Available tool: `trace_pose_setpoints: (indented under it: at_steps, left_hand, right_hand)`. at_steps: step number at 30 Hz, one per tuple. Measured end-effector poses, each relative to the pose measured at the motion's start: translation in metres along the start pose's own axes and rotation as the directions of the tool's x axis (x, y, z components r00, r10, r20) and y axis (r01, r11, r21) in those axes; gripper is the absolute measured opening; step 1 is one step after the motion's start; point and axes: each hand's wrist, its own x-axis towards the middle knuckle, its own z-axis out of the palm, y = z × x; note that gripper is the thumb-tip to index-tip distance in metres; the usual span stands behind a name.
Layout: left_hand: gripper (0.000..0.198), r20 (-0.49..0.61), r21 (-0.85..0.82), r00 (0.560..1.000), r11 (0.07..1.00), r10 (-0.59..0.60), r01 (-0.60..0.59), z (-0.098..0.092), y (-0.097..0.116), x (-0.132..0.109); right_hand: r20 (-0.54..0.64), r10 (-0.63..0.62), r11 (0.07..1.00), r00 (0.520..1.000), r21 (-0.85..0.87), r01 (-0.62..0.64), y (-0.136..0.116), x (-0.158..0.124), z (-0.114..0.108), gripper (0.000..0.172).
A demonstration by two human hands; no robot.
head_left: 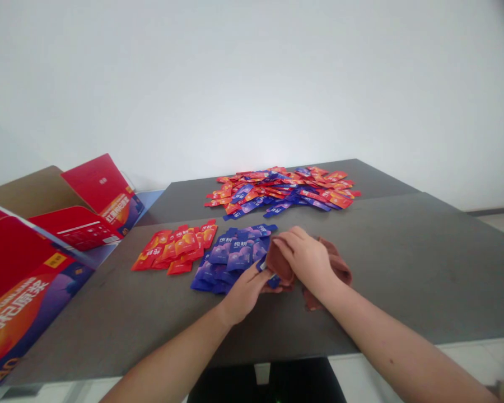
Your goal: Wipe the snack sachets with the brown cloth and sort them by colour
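Note:
My left hand (243, 294) reaches in from below, its fingertips pinching a small blue sachet (261, 266) against the edge of a brown cloth (279, 263). My right hand (304, 258) rests over that cloth and grips a fold of it. More of the cloth (338, 270) trails out under my right wrist. To the left of my hands lies a loose pile of blue sachets (229, 260), and beyond that a group of red-orange sachets (172, 250). A mixed heap of red and blue sachets (281, 190) lies farther away.
All of this lies on a grey table (407, 268), with a second grey panel (386, 179) behind it. Open red printed cardboard boxes (25, 291) stand beyond the table's left edge, and another (96, 193) stands behind them. A white wall rises at the back.

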Motion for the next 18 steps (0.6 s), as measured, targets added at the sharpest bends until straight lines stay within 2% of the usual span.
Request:
trace_pose_setpoints:
  at_steps: [2,3,5,6,7,9,11,12,13,14,15,18]
  left_hand:
    - [0.036,-0.010,0.018,0.999,0.999,0.035,-0.034,0.000,0.004,-0.002]
    - [0.039,-0.038,0.033,0.996,0.997,0.077,-0.076,0.000,0.007,-0.003]
    - [0.041,-0.107,0.149,0.971,0.969,0.215,-0.198,-0.002,0.013,-0.004]
    - [0.041,-0.124,0.270,0.943,0.925,0.308,-0.266,-0.004,0.016,-0.003]
    - [0.041,-0.110,0.424,0.908,0.845,0.404,-0.325,-0.006,0.019,-0.003]
    - [0.048,0.018,0.715,0.837,0.577,0.548,-0.393,-0.009,0.023,-0.004]
    - [0.059,0.182,0.856,0.800,0.309,0.572,-0.415,-0.011,0.024,-0.005]
    - [0.062,0.235,0.876,0.795,0.233,0.559,-0.423,-0.011,0.023,-0.005]
    - [0.064,0.255,0.878,0.792,0.210,0.554,-0.430,-0.011,0.022,-0.006]
    - [0.064,0.242,0.867,0.790,0.239,0.564,-0.437,-0.011,0.021,-0.007]
    - [0.063,0.195,0.843,0.789,0.311,0.583,-0.438,-0.011,0.019,-0.008]
    - [0.042,-0.035,0.709,0.824,0.595,0.566,-0.379,-0.012,0.019,-0.008]
  right_hand:
    - [-0.141,0.189,0.982,0.972,-0.006,-0.191,0.017,0.010,-0.008,0.027]
    - [-0.193,0.269,0.963,0.944,0.053,-0.264,0.024,0.014,-0.013,0.027]
    - [-0.198,0.409,0.896,0.891,0.275,-0.350,0.032,0.019,-0.019,0.030]
    - [-0.138,0.452,0.834,0.881,0.415,-0.363,0.031,0.019,-0.019,0.032]
    - [-0.038,0.465,0.746,0.885,0.555,-0.369,0.028,0.018,-0.018,0.035]
    - [0.198,0.392,0.522,0.898,0.756,-0.394,0.017,0.014,-0.013,0.040]
    - [0.353,0.297,0.347,0.887,0.826,-0.445,0.005,0.008,-0.006,0.036]
    - [0.398,0.277,0.293,0.875,0.832,-0.472,0.001,0.006,-0.005,0.033]
    - [0.424,0.273,0.253,0.864,0.834,-0.489,-0.001,0.004,-0.004,0.030]
    - [0.437,0.279,0.215,0.855,0.839,-0.500,-0.002,0.004,-0.005,0.028]
    - [0.448,0.287,0.172,0.847,0.846,-0.505,-0.002,0.004,-0.006,0.028]
    - [0.456,0.320,0.069,0.831,0.863,-0.500,-0.001,0.005,-0.012,0.027]
